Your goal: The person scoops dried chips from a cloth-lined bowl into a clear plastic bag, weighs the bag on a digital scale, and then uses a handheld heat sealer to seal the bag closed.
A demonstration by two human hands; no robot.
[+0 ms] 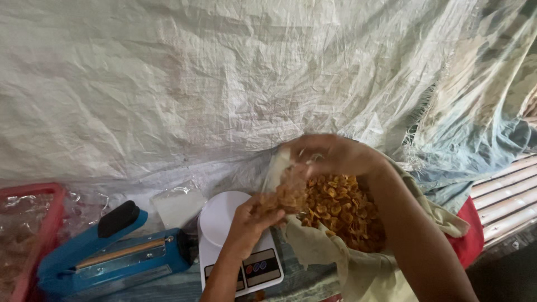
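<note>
My left hand point(250, 222) grips the lower side of a small clear plastic bag point(282, 187) partly filled with yellow-orange fried chips. My right hand point(330, 154) is at the top of that bag, fingers pinched at its opening, blurred by motion. The bag hangs just above and to the right of a white digital scale point(224, 221) with a round platform. Beside the bag a large cloth-lined sack point(330, 251) lies open, holding a heap of the same chips point(347, 210).
A blue heat sealer point(112, 254) with a black handle lies left of the scale. A red basket point(33, 235) with clear bags stands at far left. A woven white tarp point(196, 84) hangs behind. Bamboo slats point(506, 196) show at right.
</note>
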